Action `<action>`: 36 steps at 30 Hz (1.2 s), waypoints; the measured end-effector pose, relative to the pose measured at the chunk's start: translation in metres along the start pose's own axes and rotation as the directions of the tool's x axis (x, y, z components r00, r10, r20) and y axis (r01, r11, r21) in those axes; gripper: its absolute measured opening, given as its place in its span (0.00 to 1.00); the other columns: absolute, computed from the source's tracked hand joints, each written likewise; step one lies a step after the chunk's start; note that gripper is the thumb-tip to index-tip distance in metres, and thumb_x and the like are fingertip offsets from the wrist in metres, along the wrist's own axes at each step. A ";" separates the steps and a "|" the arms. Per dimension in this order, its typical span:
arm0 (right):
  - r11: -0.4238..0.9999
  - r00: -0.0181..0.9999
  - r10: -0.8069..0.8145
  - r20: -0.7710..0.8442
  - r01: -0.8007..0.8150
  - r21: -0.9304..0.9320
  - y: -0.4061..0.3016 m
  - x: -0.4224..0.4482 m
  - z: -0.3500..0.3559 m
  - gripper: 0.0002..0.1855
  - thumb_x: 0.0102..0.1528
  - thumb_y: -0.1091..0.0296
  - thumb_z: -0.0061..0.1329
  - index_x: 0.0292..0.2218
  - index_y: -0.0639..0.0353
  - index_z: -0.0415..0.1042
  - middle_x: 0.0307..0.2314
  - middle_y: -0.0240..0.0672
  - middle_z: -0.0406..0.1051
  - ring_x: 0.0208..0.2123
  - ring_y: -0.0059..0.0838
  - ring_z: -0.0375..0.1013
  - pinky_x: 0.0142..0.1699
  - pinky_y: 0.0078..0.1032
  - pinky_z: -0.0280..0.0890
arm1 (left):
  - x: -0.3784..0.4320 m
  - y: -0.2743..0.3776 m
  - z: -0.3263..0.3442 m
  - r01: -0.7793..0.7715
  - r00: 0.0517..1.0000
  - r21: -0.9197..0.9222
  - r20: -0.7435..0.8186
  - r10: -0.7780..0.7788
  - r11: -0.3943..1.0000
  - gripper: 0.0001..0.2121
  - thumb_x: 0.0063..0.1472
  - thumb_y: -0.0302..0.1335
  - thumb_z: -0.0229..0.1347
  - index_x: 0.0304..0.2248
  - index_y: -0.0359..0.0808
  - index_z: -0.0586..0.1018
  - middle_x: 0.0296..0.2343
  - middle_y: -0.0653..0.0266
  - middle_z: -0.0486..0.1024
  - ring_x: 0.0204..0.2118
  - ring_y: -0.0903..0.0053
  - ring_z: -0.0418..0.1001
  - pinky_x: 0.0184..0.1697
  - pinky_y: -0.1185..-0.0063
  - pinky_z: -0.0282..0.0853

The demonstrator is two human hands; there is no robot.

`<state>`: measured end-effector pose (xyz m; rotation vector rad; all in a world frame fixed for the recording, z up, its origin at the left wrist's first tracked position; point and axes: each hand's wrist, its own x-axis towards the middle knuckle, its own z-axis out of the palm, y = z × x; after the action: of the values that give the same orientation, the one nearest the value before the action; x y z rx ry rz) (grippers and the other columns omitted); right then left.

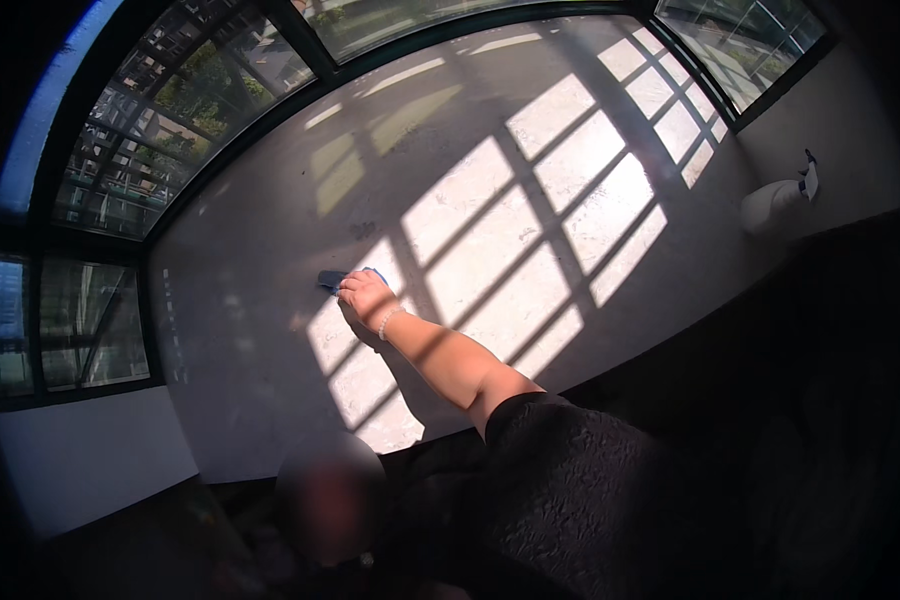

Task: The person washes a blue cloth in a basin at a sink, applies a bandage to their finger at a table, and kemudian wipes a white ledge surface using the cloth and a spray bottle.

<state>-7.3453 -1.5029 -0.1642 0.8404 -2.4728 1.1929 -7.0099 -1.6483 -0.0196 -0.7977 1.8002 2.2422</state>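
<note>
My right hand (369, 296) reaches across a broad, light-coloured window ledge (255, 315) and presses palm-down on a blue cloth (332, 280). The cloth shows beyond the fingertips and along the far side of the hand; the rest is hidden beneath it. A bracelet of pale beads (387, 322) circles the wrist. Smudges and faint marks show on the ledge surface around the hand. My left hand is out of view.
A white spray bottle (771, 205) with a dark trigger lies or leans at the right end of the ledge. Dark-framed windows (330, 75) border the far side and both ends. Sunlight throws a grid of bright panes and shadows over the ledge. Its front edge drops into darkness.
</note>
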 end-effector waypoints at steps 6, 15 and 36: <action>0.977 0.915 0.070 -0.396 0.016 0.211 0.051 -0.029 -0.164 0.18 0.42 0.86 0.46 0.35 0.59 0.75 0.35 0.36 0.73 0.39 0.39 0.71 0.45 0.29 0.66 | 0.017 0.003 0.009 -0.008 0.999 0.003 0.054 0.008 1.000 0.13 0.66 0.30 0.40 0.43 0.33 0.72 0.39 0.56 0.70 0.43 0.68 0.68 0.48 0.72 0.65; 0.650 0.838 0.267 -0.475 -0.521 -0.553 0.232 -0.231 -0.387 0.16 0.50 0.82 0.41 0.39 0.56 0.74 0.41 0.40 0.72 0.47 0.40 0.68 0.52 0.32 0.64 | 0.045 0.011 0.040 -0.007 0.986 0.035 0.165 0.001 0.999 0.13 0.66 0.30 0.41 0.43 0.32 0.72 0.40 0.55 0.71 0.44 0.67 0.69 0.49 0.71 0.65; 0.980 0.760 0.198 -0.619 -0.154 0.123 0.118 -0.044 -0.247 0.20 0.45 0.88 0.42 0.39 0.59 0.74 0.37 0.39 0.73 0.39 0.35 0.72 0.42 0.24 0.67 | 0.049 0.030 0.056 -0.041 0.991 0.176 0.134 0.017 0.984 0.13 0.66 0.30 0.42 0.43 0.32 0.74 0.40 0.54 0.71 0.45 0.65 0.69 0.49 0.70 0.66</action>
<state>-7.3844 -1.2350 -0.1042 0.1521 -1.9804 1.3462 -7.0815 -1.6134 -0.0109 -0.5793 1.9265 2.0594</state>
